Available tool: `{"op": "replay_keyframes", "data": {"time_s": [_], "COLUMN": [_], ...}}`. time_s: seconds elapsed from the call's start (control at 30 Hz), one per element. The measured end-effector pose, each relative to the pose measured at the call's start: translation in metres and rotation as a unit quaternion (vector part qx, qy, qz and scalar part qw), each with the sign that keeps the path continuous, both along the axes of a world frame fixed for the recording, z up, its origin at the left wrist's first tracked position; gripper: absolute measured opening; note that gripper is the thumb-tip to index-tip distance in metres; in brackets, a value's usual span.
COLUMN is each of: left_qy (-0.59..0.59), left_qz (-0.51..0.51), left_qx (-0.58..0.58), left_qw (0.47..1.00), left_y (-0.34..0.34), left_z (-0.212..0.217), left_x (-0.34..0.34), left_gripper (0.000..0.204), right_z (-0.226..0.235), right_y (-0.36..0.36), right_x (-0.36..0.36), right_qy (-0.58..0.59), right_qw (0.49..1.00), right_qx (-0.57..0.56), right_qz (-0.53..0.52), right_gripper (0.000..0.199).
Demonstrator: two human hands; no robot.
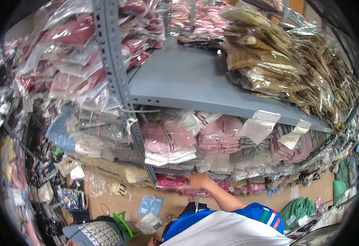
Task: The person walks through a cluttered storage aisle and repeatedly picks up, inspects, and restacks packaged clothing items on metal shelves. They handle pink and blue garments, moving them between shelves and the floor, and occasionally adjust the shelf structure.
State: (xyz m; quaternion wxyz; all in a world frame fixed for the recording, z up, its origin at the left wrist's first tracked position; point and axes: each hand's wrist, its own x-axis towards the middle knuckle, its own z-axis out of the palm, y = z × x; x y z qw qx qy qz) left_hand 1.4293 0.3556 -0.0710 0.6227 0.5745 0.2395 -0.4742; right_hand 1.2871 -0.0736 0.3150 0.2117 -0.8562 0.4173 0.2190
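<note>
My right hand (196, 182) reaches out from a blue sleeve with its fingers spread. It is at the front of the lowest shelf, over magenta bagged garments (171, 181). Whether it presses on them I cannot tell; nothing shows in its grip. Just above it lie stacked pink folded garments (167, 137) in clear bags, with white ones (171, 157) underneath. Only a sliver of my left hand (153, 242) shows at the lower edge, its fingers hidden. Close to it on the floor is a clear bag with something pale inside (148, 223).
A grey metal shelf (175, 78) juts out at upper height, with brown bagged garments (265, 57) on its right. A perforated upright post (113, 53) stands left of centre. A person in a grey shirt (95, 233) is at lower left, beside a green chair (124, 224). Blue packets (150, 205) lie on the floor.
</note>
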Motion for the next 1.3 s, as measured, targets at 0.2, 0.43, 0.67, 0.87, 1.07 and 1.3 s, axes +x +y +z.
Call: {"op": "replay_keyframes", "data": {"time_s": [0.2, 0.43, 0.67, 0.87, 1.07, 1.3], "left_qy": [-0.02, -0.078, -0.096, -0.094, -0.181, -0.355], "left_qz": [-0.051, -0.072, -0.193, -0.207, -0.328, -0.485], "left_qx": [0.005, -0.01, 0.121, 0.084, 0.075, -0.09], "left_qw": [0.998, 0.994, 0.969, 0.97, 0.924, 0.794], "left_y": [-0.036, -0.017, -0.075, -0.096, -0.136, -0.294], "left_z": [0.002, -0.011, 0.055, 0.046, 0.096, 0.241], "left_x": [0.04, 0.08, 0.075, 0.063, 0.068, 0.0], "left_gripper": [0.031, 0.019, 0.051, 0.044, 0.046, 0.053], "right_z": [-0.006, -0.007, 0.015, 0.013, 0.05, 0.029], "right_y": [-0.012, -0.022, -0.015, -0.023, -0.035, -0.056], "right_x": [-0.025, -0.04, -0.077, -0.135, -0.155, -0.233], "right_qy": [0.021, -0.061, -0.132, -0.222, -0.28, -0.329], "right_qw": [0.997, 0.995, 0.984, 0.946, 0.91, 0.879], "right_qx": [0.019, -0.075, -0.096, -0.165, -0.185, -0.233], "right_qz": [-0.068, -0.026, -0.069, -0.168, -0.244, -0.256], "right_gripper": [0.116, 0.098, 0.073, 0.057, 0.044, 0.04]}}
